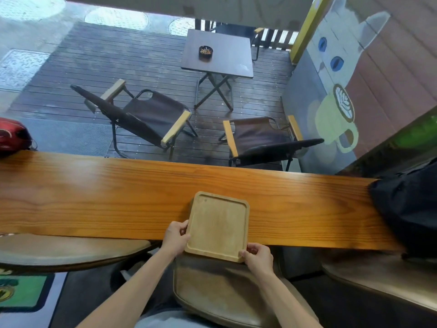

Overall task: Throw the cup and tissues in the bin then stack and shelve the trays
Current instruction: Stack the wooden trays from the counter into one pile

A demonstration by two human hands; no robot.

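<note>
A square light-wood tray (218,226) with a raised rim lies on the long orange-brown wooden counter (94,197), its near edge hanging over the counter's front. My left hand (176,237) grips the tray's left rim near the front corner. My right hand (256,255) grips the front right corner. The tray's face is bare. No cup, tissues or bin are in view, and I cannot tell whether a second tray lies under this one.
A black bag (406,209) sits on the counter's right end and a red object (13,136) at its left end. Padded stools (220,294) stand below the counter. Beyond the window, folding chairs (146,117) and a small table (217,53) stand on a deck.
</note>
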